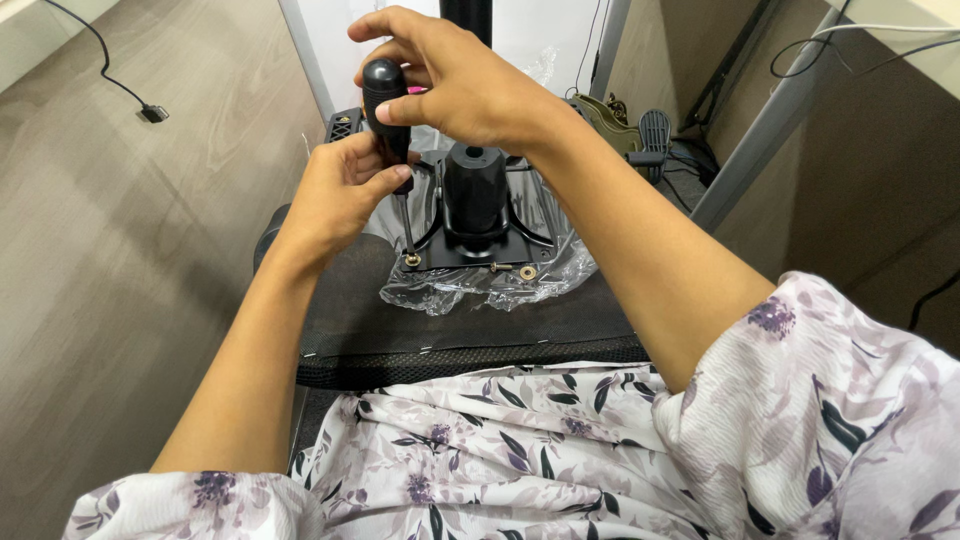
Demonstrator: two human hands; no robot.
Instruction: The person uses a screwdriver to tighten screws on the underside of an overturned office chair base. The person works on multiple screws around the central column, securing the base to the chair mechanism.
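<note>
A black-handled screwdriver (386, 105) stands upright, its tip on a brass screw (412, 260) at the front left corner of a black metal chair mechanism plate (476, 250). My right hand (455, 75) grips the top of the handle. My left hand (345, 190) wraps the lower handle and shaft. A black cylinder socket (474, 185) rises from the plate's middle. A loose brass washer (527, 272) and a small screw (494, 267) lie at the plate's front edge. The plate rests on the upturned black chair seat (450, 330).
Crumpled clear plastic wrap (480, 290) lies under the plate. A black armrest part (653, 135) and cables sit at the back right beside a grey desk leg (760, 130). A cable with a plug (150, 112) lies on the wood floor at left.
</note>
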